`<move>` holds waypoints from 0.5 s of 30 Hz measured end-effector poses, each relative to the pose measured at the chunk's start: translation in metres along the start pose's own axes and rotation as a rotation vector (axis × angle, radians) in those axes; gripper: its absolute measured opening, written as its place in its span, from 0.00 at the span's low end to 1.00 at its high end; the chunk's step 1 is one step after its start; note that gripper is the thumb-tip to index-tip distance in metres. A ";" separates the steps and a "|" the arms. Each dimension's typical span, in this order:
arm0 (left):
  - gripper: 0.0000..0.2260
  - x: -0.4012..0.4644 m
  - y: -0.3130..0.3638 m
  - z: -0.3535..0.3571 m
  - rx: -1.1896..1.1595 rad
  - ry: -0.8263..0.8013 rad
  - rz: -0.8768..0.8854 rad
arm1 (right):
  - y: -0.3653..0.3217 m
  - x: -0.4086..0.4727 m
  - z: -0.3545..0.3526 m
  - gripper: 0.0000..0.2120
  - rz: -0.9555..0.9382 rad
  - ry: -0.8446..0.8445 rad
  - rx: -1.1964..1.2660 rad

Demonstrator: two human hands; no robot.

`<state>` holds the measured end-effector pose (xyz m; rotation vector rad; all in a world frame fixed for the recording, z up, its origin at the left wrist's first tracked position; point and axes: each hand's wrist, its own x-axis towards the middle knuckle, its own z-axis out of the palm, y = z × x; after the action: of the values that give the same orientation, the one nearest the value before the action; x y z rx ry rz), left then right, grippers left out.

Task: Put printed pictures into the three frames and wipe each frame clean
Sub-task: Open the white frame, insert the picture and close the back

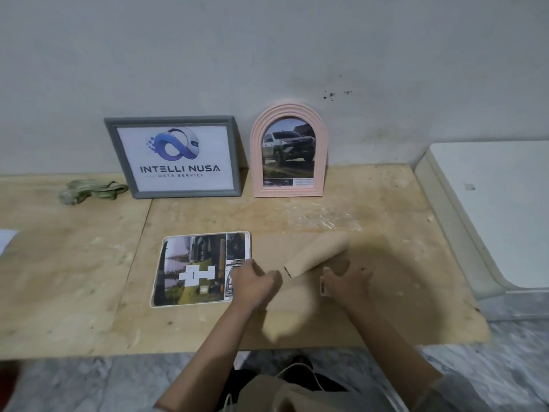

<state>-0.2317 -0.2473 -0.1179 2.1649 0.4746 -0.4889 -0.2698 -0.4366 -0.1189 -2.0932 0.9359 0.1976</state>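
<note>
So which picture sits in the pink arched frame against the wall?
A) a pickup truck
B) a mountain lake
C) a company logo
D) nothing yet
A: the pink arched frame shows a pickup truck on a dirt track, while the logo sits in the grey frame beside it.

Standing frames against the wall, upper centre: 2, namely 1 grey rectangular frame [175, 157] with a logo print and 1 pink arched frame [288, 150] with a truck picture. Flat frame or printed sheet lying face up, lower centre: 1, a rounded-corner picture panel [197, 269]. Tan backing board [319, 254], blurred, centre right: 1. Crumpled green cloth [90, 190], left: 1. Hands: 2, left hand [252, 282] and right hand [349, 281]. White paper edge [6, 240], far left: 1.
</note>
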 end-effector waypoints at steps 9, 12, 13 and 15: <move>0.18 0.028 -0.054 -0.107 0.012 0.171 -0.030 | -0.072 -0.053 0.086 0.33 -0.159 -0.202 -0.016; 0.23 0.039 -0.076 -0.135 -0.012 0.185 -0.052 | -0.090 -0.067 0.112 0.35 -0.191 -0.218 -0.029; 0.26 0.041 -0.081 -0.141 -0.011 0.171 -0.058 | -0.093 -0.070 0.119 0.35 -0.193 -0.220 -0.034; 0.28 0.048 -0.092 -0.151 0.004 0.160 -0.053 | -0.102 -0.076 0.131 0.35 -0.201 -0.206 -0.042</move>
<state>-0.2093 -0.0655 -0.1173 2.2097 0.6198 -0.3467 -0.2319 -0.2576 -0.1086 -2.1421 0.6000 0.3236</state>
